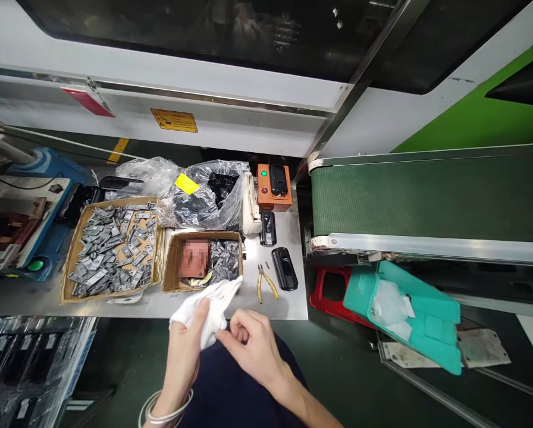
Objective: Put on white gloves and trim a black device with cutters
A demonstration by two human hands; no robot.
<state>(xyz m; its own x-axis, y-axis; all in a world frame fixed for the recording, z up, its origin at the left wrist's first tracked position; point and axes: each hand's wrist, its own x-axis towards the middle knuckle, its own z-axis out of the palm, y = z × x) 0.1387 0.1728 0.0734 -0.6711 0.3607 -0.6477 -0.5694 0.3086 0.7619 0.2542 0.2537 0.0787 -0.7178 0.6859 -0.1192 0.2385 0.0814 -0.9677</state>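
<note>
White cloth [213, 302] is held by left fingers [200, 315] and right fingers [251, 321], the yellow warning label [174, 120] unreadable.

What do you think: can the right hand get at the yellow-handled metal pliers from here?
Probably yes: the pliers lie just beyond the right hand, handles toward the person, with nothing visible between, though it seems to touch the crumpled white cloth.

White cloth [218, 305] between fingers [242, 317].
</note>
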